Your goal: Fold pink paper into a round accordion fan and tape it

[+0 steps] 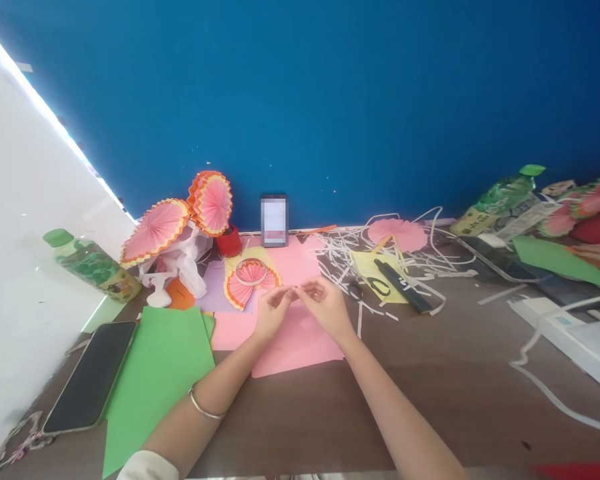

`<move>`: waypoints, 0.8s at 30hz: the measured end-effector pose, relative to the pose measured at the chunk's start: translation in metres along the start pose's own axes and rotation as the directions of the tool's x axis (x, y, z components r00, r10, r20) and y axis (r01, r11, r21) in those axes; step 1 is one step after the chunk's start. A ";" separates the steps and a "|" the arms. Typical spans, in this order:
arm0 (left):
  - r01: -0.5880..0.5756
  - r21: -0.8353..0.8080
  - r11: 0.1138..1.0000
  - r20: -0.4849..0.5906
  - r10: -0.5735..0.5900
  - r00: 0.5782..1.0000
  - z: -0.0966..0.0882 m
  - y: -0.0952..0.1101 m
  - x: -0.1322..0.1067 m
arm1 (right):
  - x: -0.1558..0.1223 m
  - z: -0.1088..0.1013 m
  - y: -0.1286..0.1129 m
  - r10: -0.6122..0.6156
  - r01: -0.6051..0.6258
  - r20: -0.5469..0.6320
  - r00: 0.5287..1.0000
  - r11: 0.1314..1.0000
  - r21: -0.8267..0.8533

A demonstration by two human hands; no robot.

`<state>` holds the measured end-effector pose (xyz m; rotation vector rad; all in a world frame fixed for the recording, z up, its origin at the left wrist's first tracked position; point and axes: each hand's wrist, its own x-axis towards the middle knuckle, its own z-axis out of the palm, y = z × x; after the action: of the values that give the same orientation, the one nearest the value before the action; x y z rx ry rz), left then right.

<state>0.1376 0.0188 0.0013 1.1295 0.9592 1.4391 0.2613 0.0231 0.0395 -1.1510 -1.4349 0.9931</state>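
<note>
My left hand and my right hand meet above a pink paper sheet on the brown table. Their fingertips are pinched together on a small thin piece, possibly a paper strip, too small to name. A bangle sits on my left wrist. Just beyond my left hand lies a half-folded pink and yellow paper fan with a clear tape ring on it.
Green paper sheets and a dark phone lie at the left, with a green-capped bottle. Paper fans, a propped phone, scissors, a black marker, white paper strips and a second bottle sit behind.
</note>
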 end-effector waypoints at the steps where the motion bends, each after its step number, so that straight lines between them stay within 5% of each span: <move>1: -0.010 0.022 1.000 -0.006 0.010 1.000 0.000 0.001 0.000 | 0.000 0.001 0.000 -0.005 0.005 -0.001 1.000 1.000 -0.013; 11: -0.045 0.219 0.975 -0.111 0.070 0.991 0.001 0.000 -0.001 | -0.005 0.003 -0.003 0.021 -0.025 -0.067 0.998 0.998 -0.062; 24: -0.002 -0.011 1.000 -0.166 0.000 0.986 -0.001 -0.005 0.004 | -0.005 -0.006 -0.009 0.062 -0.071 -0.045 0.997 0.970 -0.233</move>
<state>0.1376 0.0231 -0.0030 1.0138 1.0654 1.5561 0.2665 0.0161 0.0478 -1.3898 -1.5214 0.8589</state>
